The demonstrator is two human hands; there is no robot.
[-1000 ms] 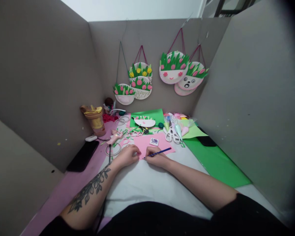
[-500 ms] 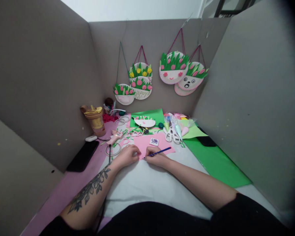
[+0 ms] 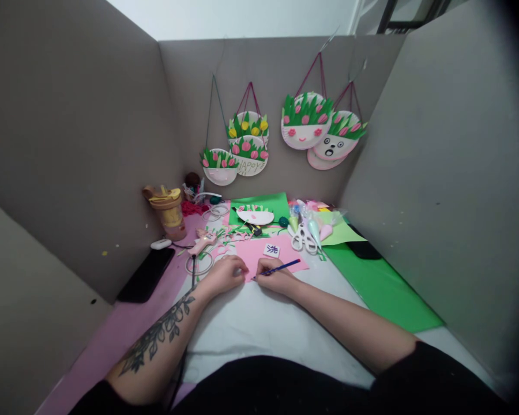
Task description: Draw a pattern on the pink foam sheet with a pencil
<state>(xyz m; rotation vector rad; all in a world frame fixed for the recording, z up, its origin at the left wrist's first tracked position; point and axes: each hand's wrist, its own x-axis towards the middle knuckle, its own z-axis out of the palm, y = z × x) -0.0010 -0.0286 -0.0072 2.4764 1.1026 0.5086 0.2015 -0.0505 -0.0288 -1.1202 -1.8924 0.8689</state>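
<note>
Probably light and stiff, the blue pencil [image 3: 288, 266] is best held low, as right hand [image 3: 275, 278] pinches it over pink paper [image 3: 251, 249]

Head cam — looks fwd/down at pink paper [image 3: 254, 251].

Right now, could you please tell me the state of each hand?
Left hand: curled at the pink paper; whether it grips anything cannot be told.
Right hand: closed around a blue pencil.

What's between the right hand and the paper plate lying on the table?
In the head view, from the right hand toward the paper plate: pink paper with a white card on it, then a yellow-and-black tool.
</note>
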